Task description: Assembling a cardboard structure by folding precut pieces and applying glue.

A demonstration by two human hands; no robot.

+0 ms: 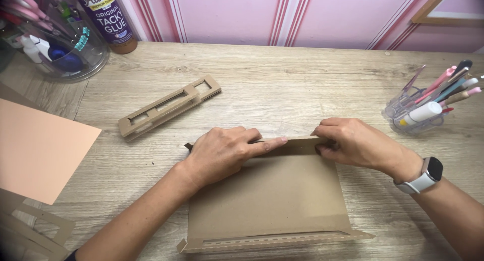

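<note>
Both grips pinch the cardboard sheet's [269, 200] folded far edge: left hand [222, 152], right hand [353, 142]

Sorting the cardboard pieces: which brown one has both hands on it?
The large flat brown cardboard panel at centre; left hand and right hand press its far folded edge. The slotted strip lies untouched.
</note>
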